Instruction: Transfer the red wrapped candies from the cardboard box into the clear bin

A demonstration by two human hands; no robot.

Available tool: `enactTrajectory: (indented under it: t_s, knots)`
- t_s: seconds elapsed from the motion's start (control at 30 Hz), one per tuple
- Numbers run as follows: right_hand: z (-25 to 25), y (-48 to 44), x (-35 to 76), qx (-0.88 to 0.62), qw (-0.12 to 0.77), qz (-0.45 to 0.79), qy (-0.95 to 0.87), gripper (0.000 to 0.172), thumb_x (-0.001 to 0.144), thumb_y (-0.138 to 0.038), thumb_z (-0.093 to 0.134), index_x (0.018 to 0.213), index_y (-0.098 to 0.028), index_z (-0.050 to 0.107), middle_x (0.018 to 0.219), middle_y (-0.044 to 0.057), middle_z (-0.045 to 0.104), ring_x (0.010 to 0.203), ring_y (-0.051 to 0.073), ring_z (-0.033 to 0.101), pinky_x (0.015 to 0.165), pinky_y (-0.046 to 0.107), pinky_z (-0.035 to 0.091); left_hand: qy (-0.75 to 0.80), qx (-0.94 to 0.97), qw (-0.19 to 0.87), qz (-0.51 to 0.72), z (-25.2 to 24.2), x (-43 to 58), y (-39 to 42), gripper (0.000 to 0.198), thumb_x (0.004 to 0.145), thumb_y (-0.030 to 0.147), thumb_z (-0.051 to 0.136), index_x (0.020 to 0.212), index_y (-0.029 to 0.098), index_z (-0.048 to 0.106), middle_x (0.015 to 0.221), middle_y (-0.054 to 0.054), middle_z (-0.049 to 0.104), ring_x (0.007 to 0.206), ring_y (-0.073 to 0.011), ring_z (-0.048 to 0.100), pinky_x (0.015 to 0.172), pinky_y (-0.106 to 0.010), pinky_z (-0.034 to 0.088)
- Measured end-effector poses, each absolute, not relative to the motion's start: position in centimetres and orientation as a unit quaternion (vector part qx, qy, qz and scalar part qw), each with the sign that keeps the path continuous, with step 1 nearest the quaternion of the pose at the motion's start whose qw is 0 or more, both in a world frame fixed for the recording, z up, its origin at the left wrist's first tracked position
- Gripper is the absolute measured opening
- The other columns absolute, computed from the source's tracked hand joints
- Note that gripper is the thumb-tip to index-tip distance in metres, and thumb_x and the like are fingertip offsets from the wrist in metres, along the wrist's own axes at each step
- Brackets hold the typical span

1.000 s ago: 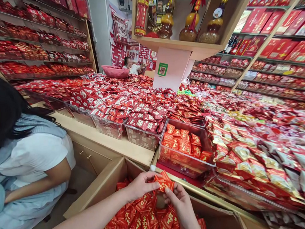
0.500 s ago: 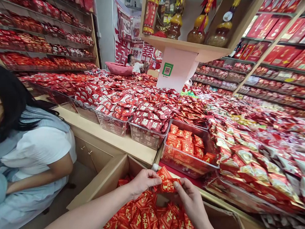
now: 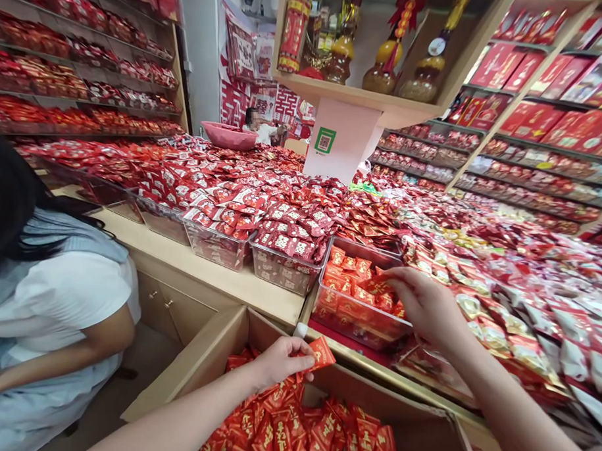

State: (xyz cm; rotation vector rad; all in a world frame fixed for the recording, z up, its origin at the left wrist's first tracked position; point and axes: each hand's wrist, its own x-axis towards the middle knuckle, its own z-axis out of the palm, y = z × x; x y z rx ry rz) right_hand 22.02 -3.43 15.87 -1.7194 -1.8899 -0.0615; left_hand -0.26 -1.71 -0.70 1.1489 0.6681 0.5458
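My left hand (image 3: 285,364) is closed over the cardboard box (image 3: 417,414), pinching a small red candy packet (image 3: 323,353) with gold print. Many similar red packets (image 3: 279,415) lie heaped inside that box. At the clear plastic bin (image 3: 359,319), my right hand (image 3: 423,301) reaches over the right side, its fingers closed on another red candy packet (image 3: 378,285). Beneath it the bin holds rows of red-orange packets (image 3: 339,279). Part of the packet in my right hand is hidden by the fingers.
Clear bins (image 3: 216,245) of red packets line the counter edge (image 3: 181,264). A person in a white sleeve (image 3: 89,287) sits close on the left. A wooden display shelf (image 3: 379,100) hangs above the counter, with a QR sign (image 3: 325,141) below. A pink basin (image 3: 229,136) stands farther back.
My right hand has moved up and right from beside my left hand to the clear bin, carrying a packet. My left hand stays over the box with one packet.
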Motion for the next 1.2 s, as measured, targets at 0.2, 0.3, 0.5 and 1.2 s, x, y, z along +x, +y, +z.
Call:
enactTrajectory:
  t_s: [0.2,0.3,0.5,1.2]
  knots:
    - [15.5,0.9,21.9,-0.635,0.098,0.074,-0.762,0.02,0.076,-0.02,0.04,0.085,-0.017,0.058,0.081,0.006,0.064,0.073,0.017,0.056,0.065,0.026,0.041,0.319,0.569,0.723,0.227,-2.0,-0.6,-1.4,0.031,0.063,0.039,0.06,0.078,0.012,0.053,0.064,0.0,0.059,0.062,-0.0153,0.057,0.066,-0.03,0.04]
    - [14.7,2.1,21.6,-0.633,0.052,0.119,-0.764,0.016,0.072,-0.019,0.045,0.078,-0.016,0.059,0.077,0.005,0.063,0.07,0.017,0.055,0.062,0.026,0.04,0.314,0.578,0.718,0.227,-2.0,-0.7,-1.3,0.03,0.064,0.038,0.06,0.078,0.012,0.053,0.063,0.0,0.059,0.061,-0.0147,0.057,0.064,-0.029,0.041]
    - [13.7,3.9,21.8,-0.625,0.04,0.155,-0.764,0.012,0.067,-0.019,0.051,0.074,-0.017,0.06,0.07,0.001,0.063,0.066,0.015,0.055,0.056,0.022,0.04,0.299,0.605,0.704,0.219,-2.3,-0.9,-1.2,0.027,0.067,0.036,0.058,0.077,0.012,0.053,0.062,-0.001,0.059,0.062,-0.0146,0.057,0.064,-0.028,0.041]
    - [13.9,4.2,22.1,-0.631,0.026,0.173,-0.756,0.012,0.064,-0.028,0.056,0.067,-0.017,0.061,0.059,-0.001,0.059,0.055,0.012,0.052,0.048,0.02,0.037,0.294,0.627,0.699,0.177,-3.3,-1.1,-0.9,0.029,0.064,0.034,0.061,0.083,0.013,0.053,0.073,-0.002,0.06,0.066,-0.0161,0.059,0.066,-0.029,0.042]
